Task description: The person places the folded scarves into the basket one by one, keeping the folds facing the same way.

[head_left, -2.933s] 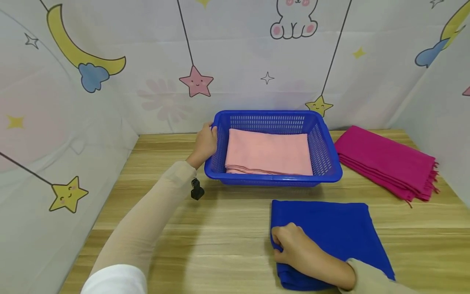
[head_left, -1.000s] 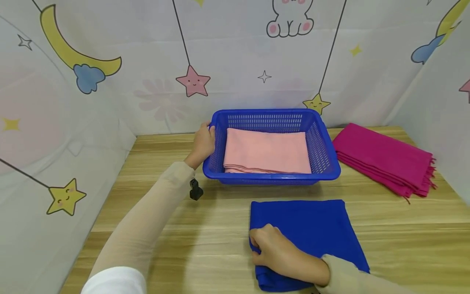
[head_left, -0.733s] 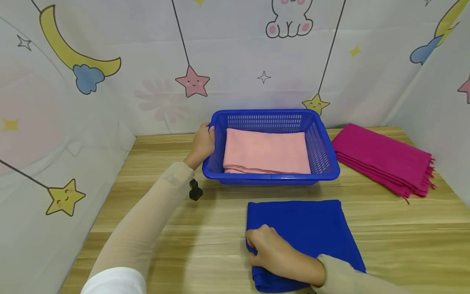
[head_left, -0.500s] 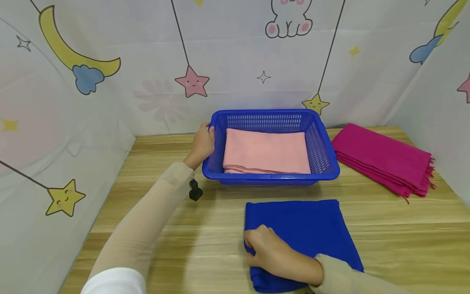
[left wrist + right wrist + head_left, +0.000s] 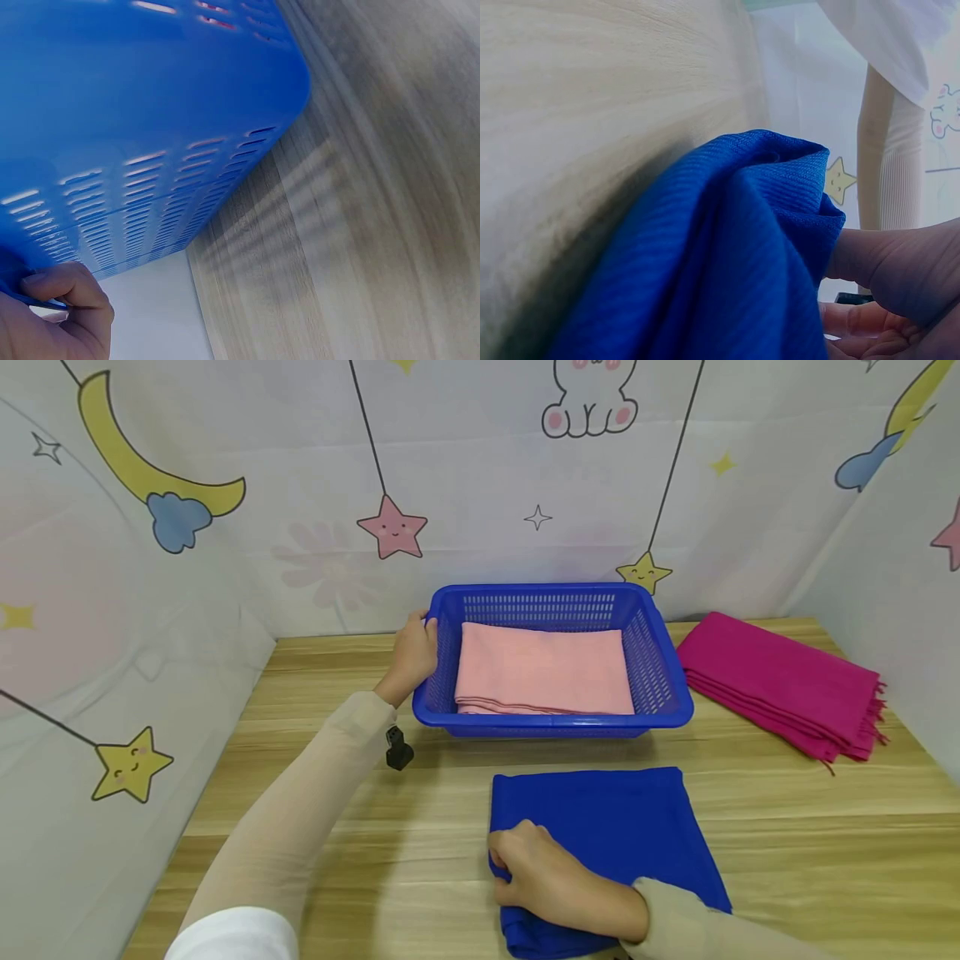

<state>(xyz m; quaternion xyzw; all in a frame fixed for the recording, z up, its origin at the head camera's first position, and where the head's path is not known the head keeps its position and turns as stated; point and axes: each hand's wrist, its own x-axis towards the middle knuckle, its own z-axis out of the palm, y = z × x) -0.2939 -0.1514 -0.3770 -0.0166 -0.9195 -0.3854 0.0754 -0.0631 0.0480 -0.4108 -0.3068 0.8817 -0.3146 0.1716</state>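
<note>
Left hand (image 5: 414, 652) grips the basket (image 5: 555, 722), pink cloth (image 5: 543, 670) inside; outside, right hand (image 5: 542, 873) pinches the lower-centre blue cloth (image 5: 607, 814), magenta cloth (image 5: 780, 683) untouched.

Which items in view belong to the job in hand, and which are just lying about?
In the job:
blue basket, gripped by the left hand
folded pink cloth, inside it
folded blue cloth, held by the right hand

Lying about:
folded magenta cloth, untouched on the table; possibly part of the job too
</note>
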